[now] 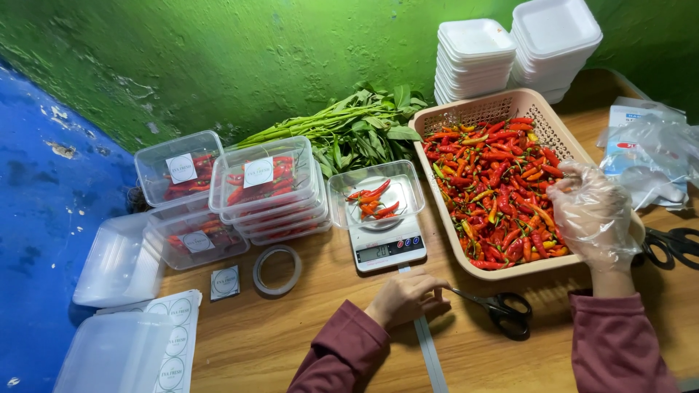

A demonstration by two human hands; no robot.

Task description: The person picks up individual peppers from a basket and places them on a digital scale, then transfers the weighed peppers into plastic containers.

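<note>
My gloved right hand (593, 215) dips, fingers curled, into the chillies (495, 189) in the basket (539, 109), right of centre; whether it grips any, I cannot tell. My left hand (408, 297) rests loosely curled, empty, by the scissors (499, 309). An overfull pinch could overshoot the scale (386, 247).

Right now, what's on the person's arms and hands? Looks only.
Both arms wear long maroon sleeves with plain cuffs. The right hand is covered by a loose, crinkled clear plastic glove reaching the wrist. The left hand is bare, no glove. No watch or rings show.
</note>
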